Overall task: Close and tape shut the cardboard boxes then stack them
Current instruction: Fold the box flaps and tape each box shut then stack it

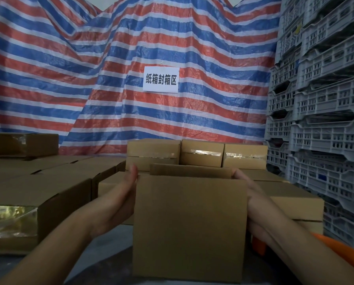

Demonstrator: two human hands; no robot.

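Note:
A plain brown cardboard box stands in front of me with its top flaps up and open. My left hand lies flat against the box's left side, fingers straight and pointing away from me. My right hand lies along the box's right side, fingers reaching to the top far corner; the box hides part of the hand. The box is held between both palms.
Taped boxes stand in a row behind. More boxes fill the left, others sit at right. Grey plastic crates are stacked high on the right. An orange object lies at lower right. A striped tarp hangs behind.

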